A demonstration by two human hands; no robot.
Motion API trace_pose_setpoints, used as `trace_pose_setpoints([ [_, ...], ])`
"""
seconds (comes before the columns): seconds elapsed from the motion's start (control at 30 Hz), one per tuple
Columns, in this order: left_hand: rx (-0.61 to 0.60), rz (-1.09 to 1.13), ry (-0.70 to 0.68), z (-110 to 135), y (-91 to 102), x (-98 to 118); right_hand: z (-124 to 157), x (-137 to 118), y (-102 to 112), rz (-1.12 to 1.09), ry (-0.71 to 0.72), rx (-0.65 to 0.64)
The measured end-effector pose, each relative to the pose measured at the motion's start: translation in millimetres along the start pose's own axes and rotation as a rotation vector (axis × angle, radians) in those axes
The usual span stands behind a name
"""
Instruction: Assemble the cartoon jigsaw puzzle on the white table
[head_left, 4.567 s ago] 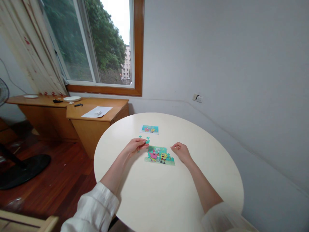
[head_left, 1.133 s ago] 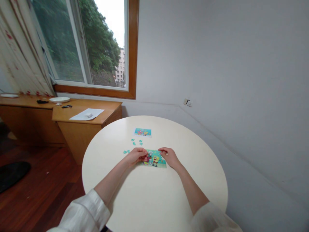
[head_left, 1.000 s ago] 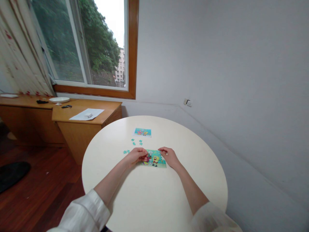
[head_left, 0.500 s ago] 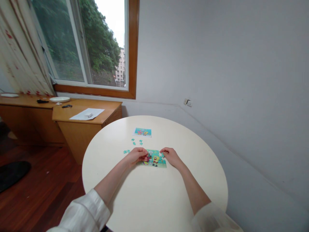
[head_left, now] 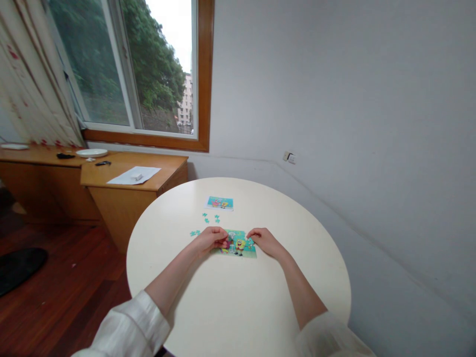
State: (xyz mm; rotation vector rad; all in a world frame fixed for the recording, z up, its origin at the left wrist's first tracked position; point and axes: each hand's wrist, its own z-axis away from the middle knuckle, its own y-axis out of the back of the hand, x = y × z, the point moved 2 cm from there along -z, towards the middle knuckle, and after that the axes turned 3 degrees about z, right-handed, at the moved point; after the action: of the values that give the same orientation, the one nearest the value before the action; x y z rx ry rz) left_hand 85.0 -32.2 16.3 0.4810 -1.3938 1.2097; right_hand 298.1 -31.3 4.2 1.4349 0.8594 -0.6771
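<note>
A partly joined jigsaw puzzle [head_left: 240, 251] with cartoon figures on a teal ground lies flat on the round cream table [head_left: 230, 302]. Over its left side rests my left hand [head_left: 211, 240], fingers curled and pinched together; what they hold, if anything, is hidden. At the puzzle's upper right edge, my right hand [head_left: 265, 241] pinches a small teal puzzle piece [head_left: 250, 241] against the picture, where a small white gap shows. Beyond the puzzle are several loose teal pieces [head_left: 217, 216]. Two more pieces [head_left: 195, 233] lie just left of my left hand.
A printed card [head_left: 220, 203] with a similar cartoon picture lies farther back on the table. To the left, a wooden desk [head_left: 174, 163] carries a paper sheet [head_left: 128, 175] and a white plate [head_left: 91, 153]. A white wall [head_left: 334, 124] stands behind and to the right.
My right hand has shifted very slightly, and less white shows around the piece at the puzzle's right side. My left hand has stayed in place.
</note>
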Motion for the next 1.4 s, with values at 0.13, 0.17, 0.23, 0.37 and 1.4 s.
trace_pose_setpoints([
  [0.13,-0.005,0.022,-0.017,0,1.5,2,-3,5,-1,-0.041,0.004,0.038],
  [0.17,0.001,0.033,-0.030,0,2.9,4,-4,7,-1,-0.069,0.005,0.059],
  [0.23,0.037,0.068,-0.066,-1,7.0,8,-7,10,-1,-0.132,-0.004,0.104],
  [0.37,0.198,0.208,-0.149,-3,19.2,19,-9,14,1,-0.205,-0.031,0.177],
  [1.4,0.509,0.669,-0.140,-2,48.5,34,-5,5,4,-0.351,-0.019,0.335],
])
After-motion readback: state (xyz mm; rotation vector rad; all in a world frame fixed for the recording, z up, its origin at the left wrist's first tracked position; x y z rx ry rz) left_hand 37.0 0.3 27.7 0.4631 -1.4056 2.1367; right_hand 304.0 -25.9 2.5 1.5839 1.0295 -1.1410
